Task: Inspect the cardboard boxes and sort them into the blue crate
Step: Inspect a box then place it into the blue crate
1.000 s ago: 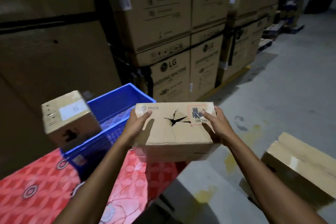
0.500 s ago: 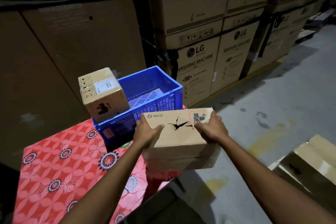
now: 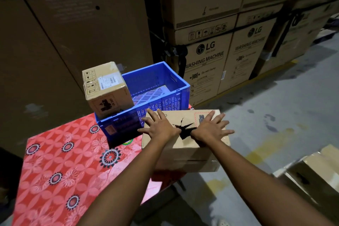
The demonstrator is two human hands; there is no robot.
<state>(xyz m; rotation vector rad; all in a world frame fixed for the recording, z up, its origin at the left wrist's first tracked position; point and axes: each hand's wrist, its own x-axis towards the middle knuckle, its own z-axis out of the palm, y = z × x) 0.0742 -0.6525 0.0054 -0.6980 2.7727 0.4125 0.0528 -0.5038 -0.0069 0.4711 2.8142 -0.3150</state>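
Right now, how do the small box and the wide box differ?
The small cube-shaped cardboard box looks intact; the wide flat cardboard box has a jagged tear on top. The small box sits untouched at the blue plastic crate's corner; the wide box lies beside it, under the left hand and right hand. Both are brown.

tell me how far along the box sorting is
Done: one small box already sits in the blue crate. In hand: the torn box lies beside the crate, left hand and right hand flat on top. Left: sorting it; another box waits on the floor.
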